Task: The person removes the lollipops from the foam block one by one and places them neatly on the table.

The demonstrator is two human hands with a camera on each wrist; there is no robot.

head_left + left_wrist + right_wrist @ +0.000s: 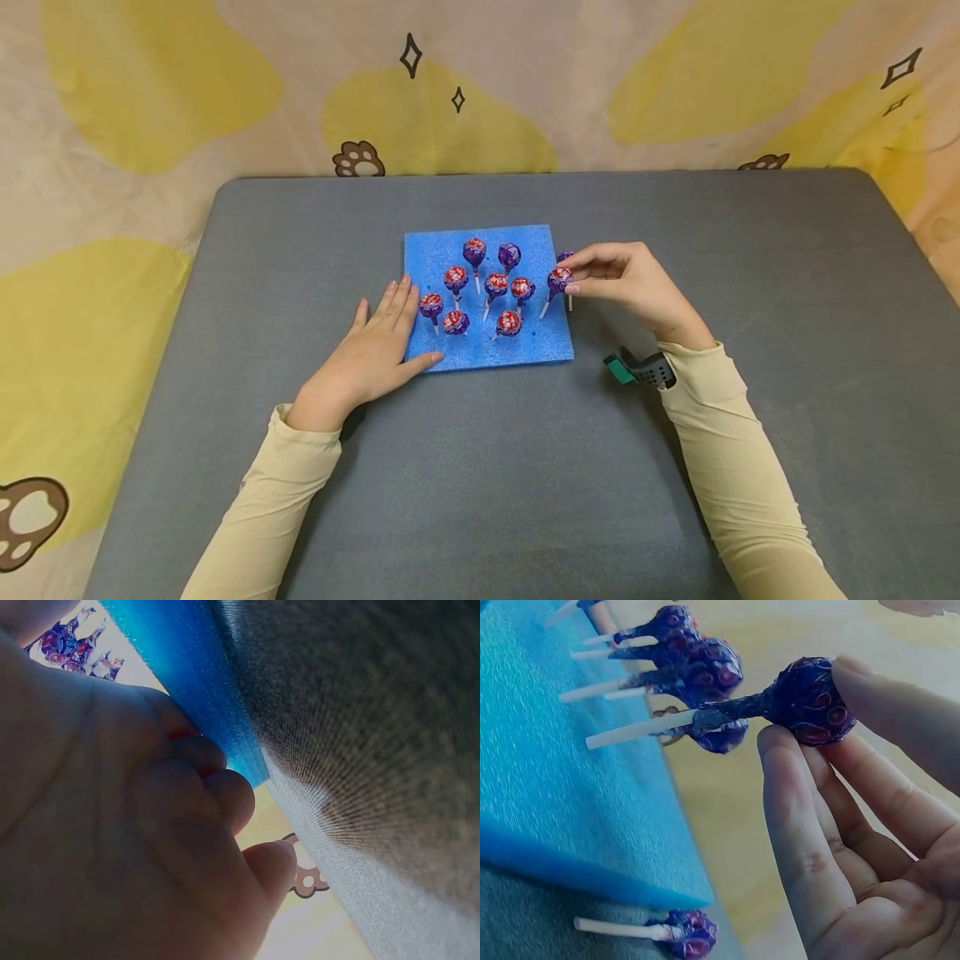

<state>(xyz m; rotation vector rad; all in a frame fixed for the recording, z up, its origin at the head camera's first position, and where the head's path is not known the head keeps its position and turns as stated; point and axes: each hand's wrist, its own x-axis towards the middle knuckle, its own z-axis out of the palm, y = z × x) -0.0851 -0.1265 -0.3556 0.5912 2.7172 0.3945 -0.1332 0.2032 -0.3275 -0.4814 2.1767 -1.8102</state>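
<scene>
My right hand point(633, 279) pinches a lollipop point(810, 701) by its purple and red wrapped head, between thumb and fingers. Its white stick points toward the blue foam board point(487, 354), and the stick's bare end shows in the right wrist view. Several more wrapped lollipops point(496, 286) stand in the board on their sticks, some tilted. With straight fingers, my left hand point(371, 354) rests at the board's left edge, its thumb over the near left corner. One loose lollipop point(690, 934) lies on the table just off the board's right edge, partly behind my right hand in the head view.
The grey table point(480, 483) extends around the board on all sides. A yellow and cream cloth point(480, 92) with paw prints hangs behind it. A dark wrist strap with a green part point(637, 369) sits at my right wrist.
</scene>
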